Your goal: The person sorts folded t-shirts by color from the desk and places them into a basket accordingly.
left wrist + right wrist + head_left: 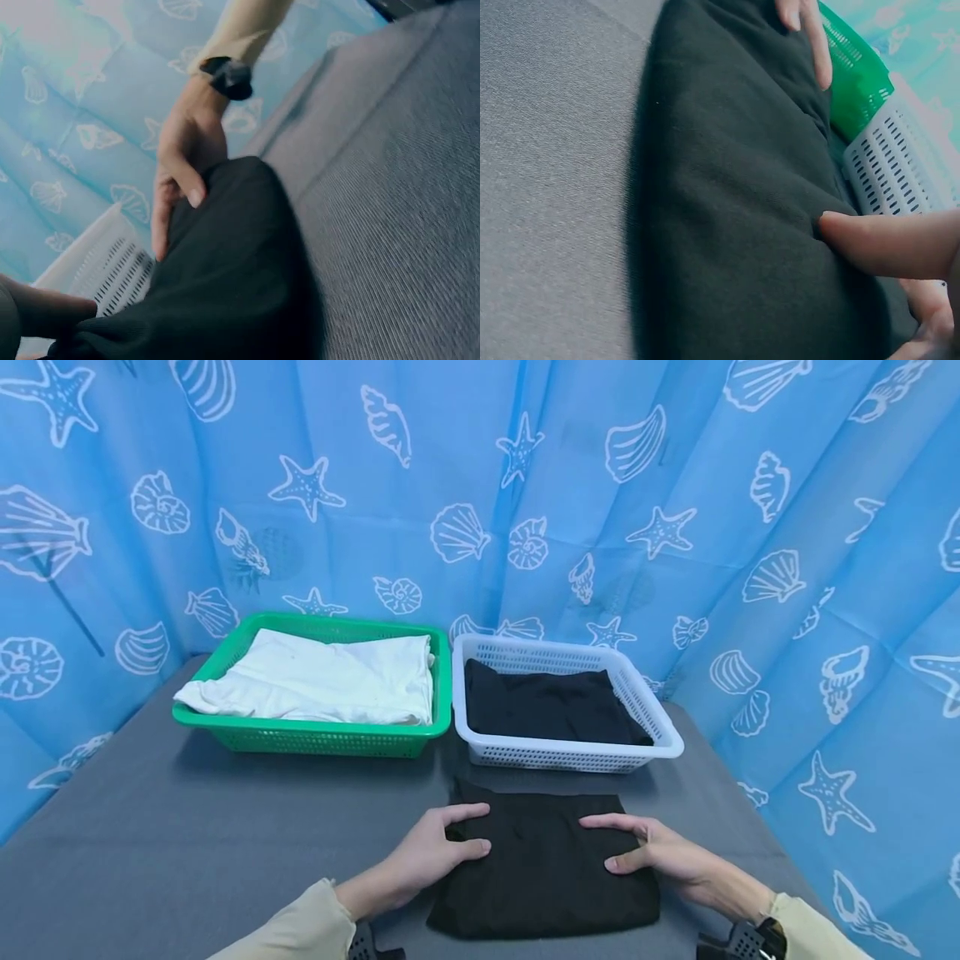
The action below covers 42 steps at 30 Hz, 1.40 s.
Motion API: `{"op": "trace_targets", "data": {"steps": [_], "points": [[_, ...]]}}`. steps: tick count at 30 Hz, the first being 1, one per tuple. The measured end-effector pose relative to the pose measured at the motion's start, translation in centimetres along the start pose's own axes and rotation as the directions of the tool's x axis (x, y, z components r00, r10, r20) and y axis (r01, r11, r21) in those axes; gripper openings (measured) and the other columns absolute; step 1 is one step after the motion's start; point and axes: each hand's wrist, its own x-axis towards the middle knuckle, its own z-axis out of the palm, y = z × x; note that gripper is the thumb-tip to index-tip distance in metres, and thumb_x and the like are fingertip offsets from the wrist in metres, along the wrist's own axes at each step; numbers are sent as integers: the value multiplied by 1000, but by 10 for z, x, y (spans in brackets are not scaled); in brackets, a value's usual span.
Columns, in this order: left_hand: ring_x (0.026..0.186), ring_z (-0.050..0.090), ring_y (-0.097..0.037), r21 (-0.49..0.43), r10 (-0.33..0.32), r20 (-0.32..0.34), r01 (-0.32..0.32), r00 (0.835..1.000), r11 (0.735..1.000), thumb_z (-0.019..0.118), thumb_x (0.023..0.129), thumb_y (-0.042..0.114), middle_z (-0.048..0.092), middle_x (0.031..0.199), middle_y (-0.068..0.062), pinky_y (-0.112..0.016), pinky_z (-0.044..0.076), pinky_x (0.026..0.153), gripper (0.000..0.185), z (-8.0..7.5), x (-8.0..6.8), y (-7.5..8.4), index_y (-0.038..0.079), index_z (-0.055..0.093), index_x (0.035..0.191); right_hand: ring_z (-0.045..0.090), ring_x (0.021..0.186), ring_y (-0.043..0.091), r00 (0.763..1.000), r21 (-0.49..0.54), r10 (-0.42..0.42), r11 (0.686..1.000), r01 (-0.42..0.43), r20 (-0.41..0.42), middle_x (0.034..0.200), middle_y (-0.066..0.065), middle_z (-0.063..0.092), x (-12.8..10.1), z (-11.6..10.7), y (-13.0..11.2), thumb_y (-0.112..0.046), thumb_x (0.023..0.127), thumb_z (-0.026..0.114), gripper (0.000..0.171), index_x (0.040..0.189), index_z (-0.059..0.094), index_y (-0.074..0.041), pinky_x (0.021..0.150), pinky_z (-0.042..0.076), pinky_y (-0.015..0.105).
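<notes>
A folded black garment (551, 885) lies in front of me on the grey-covered table, below the white basket. My left hand (431, 852) grips its left side, thumb and index finger over the top and the other fingers out of sight. On the opposite side my right hand (667, 856) holds the garment the same way. The right wrist view shows the right thumb (855, 232) pressing a dent into the black fabric (727, 187). From the left wrist, the right hand (184, 157) appears at the far end of the cloth.
A green basket (315, 739) at the back left contains folded white cloth (337, 677). Beside it, a white basket (570, 752) contains folded black cloth (551, 706). A blue curtain (480, 485) with shells and starfish hangs behind the grey table surface (225, 843).
</notes>
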Motion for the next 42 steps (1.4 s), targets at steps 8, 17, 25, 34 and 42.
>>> {"op": "trace_targets", "data": {"steps": [8,17,25,34,42], "points": [[135,38,-34,112,65,-70,-57,995,992,80,81,6,53,140,-10,-59,28,106,51,-2,1,-1,10,65,130,45,122,31,1000,16,-19,1000,19,-9,142,15,41,-1,3,-7,-7,87,72,57,141,55,-8,99,37,45],[132,40,-33,97,55,-77,-47,996,994,82,79,4,55,137,-9,-57,33,104,52,-4,1,2,10,67,128,46,122,30,996,18,-68,997,69,-52,144,15,41,-7,2,-16,-6,86,73,55,139,57,-7,96,42,41],[133,40,-31,98,111,-99,-101,989,990,82,78,4,57,134,-7,-55,32,106,52,-8,-4,15,11,68,127,57,113,30,990,43,-140,989,140,1,137,15,52,-14,-6,-33,-2,90,67,53,142,54,-6,93,48,41],[131,43,-28,106,174,-97,-164,980,981,79,82,6,55,137,-5,-50,41,101,54,-12,-27,47,13,63,134,57,115,32,973,70,-209,977,203,102,135,14,55,-23,-18,-56,3,95,58,51,144,51,-9,96,46,44],[116,60,-19,75,367,-26,-365,930,928,74,89,8,54,138,-9,-33,51,90,55,-24,-27,84,14,56,141,54,123,31,922,112,-348,936,333,168,139,12,55,-42,-47,-94,8,99,44,55,150,44,-14,97,46,46]]}}
